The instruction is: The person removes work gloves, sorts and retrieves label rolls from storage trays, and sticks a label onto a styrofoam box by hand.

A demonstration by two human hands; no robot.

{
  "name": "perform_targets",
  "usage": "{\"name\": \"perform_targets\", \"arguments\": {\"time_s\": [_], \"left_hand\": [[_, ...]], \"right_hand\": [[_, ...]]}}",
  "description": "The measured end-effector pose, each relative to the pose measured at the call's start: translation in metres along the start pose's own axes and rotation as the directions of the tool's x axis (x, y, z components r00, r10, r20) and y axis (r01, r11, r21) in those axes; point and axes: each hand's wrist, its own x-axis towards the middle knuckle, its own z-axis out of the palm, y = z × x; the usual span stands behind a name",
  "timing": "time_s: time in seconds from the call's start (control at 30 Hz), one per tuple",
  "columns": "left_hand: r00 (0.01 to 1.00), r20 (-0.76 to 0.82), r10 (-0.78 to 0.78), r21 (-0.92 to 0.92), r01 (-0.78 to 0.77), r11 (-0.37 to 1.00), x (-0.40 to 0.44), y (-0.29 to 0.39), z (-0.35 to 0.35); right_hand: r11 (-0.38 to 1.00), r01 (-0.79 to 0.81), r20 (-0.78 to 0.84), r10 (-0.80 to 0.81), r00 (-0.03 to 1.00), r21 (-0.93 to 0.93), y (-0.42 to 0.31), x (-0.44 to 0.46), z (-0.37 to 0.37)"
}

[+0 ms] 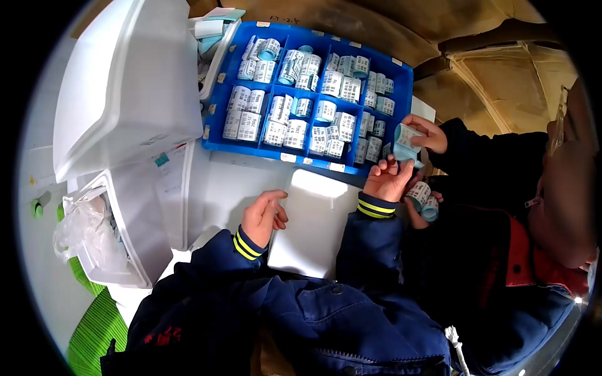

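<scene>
My left hand (pixel 264 216) hovers beside a white rectangular plastic piece (pixel 313 232), fingers loosely bent and apart, holding nothing. My right hand (pixel 387 182) is palm up with fingers spread, just below a blue divided tray (pixel 269 150). Its fingertips are close to a label roll (pixel 406 136) with light blue backing; whether they touch it I cannot tell. A co-worker's hand (pixel 431 133) grips that roll. The co-worker's other hand (pixel 417 216) holds two more label rolls (pixel 421 197). Several printed label rolls (pixel 295 131) fill the tray's compartments.
At the left stand a large white bin (pixel 125 81) and a lower white bin (pixel 141 250) with a clear plastic bag (pixel 94 235). Another white container (pixel 222 53) with label pieces adjoins the tray. The co-worker's dark sleeve (pixel 483 150) comes in from the right.
</scene>
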Motion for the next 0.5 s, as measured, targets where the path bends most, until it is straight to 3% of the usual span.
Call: {"name": "perform_targets", "arguments": {"time_s": [0.03, 0.17, 0.23, 0.27, 0.37, 0.43, 0.5], "left_hand": [[1.000, 0.002, -0.003, -0.001, 0.003, 1.000, -0.002, 0.000, 0.002], [0.930, 0.318, 0.184, 0.106, -0.227, 0.968, -0.008, 0.006, 0.011], [0.902, 0.375, 0.215, 0.143, -0.286, 0.948, -0.006, -0.009, 0.017], [0.888, 0.376, 0.264, 0.218, -0.361, 0.907, -0.003, -0.013, 0.019], [0.887, 0.365, 0.282, 0.260, -0.388, 0.884, 0.001, -0.011, 0.019], [0.891, 0.361, 0.276, 0.241, -0.375, 0.895, 0.003, -0.014, 0.017], [0.859, 0.369, 0.356, 0.196, -0.447, 0.873, 0.004, -0.019, 0.017]], "right_hand": [[0.999, -0.022, -0.020, 0.023, 1.000, 0.030, 0.001, -0.005, 0.005], [0.981, -0.175, 0.058, 0.171, 0.984, 0.077, 0.017, -0.018, 0.013], [0.978, -0.209, 0.151, 0.207, 0.967, 0.000, 0.029, -0.029, 0.023], [0.975, -0.204, 0.237, 0.221, 0.946, -0.092, 0.036, -0.032, 0.023], [0.921, -0.256, 0.393, 0.361, 0.846, -0.295, 0.051, -0.039, 0.027], [0.882, -0.260, 0.421, 0.423, 0.803, -0.393, 0.051, -0.042, 0.030], [0.843, -0.290, 0.347, 0.467, 0.814, -0.454, 0.053, -0.040, 0.026]]}}
